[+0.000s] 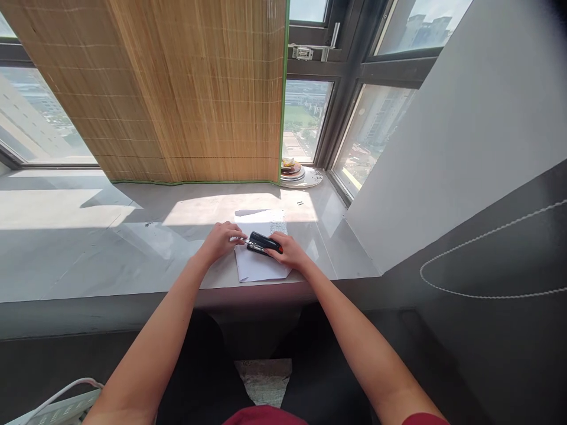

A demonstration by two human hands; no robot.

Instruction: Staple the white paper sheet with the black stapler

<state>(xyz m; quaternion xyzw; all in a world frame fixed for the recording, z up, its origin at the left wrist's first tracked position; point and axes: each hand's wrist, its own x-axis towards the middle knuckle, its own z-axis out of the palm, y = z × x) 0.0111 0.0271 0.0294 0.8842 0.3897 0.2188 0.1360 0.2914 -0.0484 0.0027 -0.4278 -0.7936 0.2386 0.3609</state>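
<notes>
A black stapler (264, 242) with a red mark near its rear lies over white paper sheets (259, 268) on the marble windowsill. My right hand (287, 250) is closed around the stapler's rear end. At its front end, my left hand (222, 241) pinches with fingertips together; a thin silvery bit shows between them and the stapler, too small to name. The stapler's upper arm and its base look slightly apart at the front. Printed text or a grid (278, 226) shows on the paper's upper right part. Small dark pieces (300, 203), perhaps staple strips, lie beyond the paper.
A bamboo blind (199, 94) hangs down to the sill (110, 260) in front of the window. Stacked plates (295, 175) stand in the far corner. A white wall (443, 147) slopes along the right, with a hanging bead cord (465, 241). A whitish basket (66, 407) is at lower left.
</notes>
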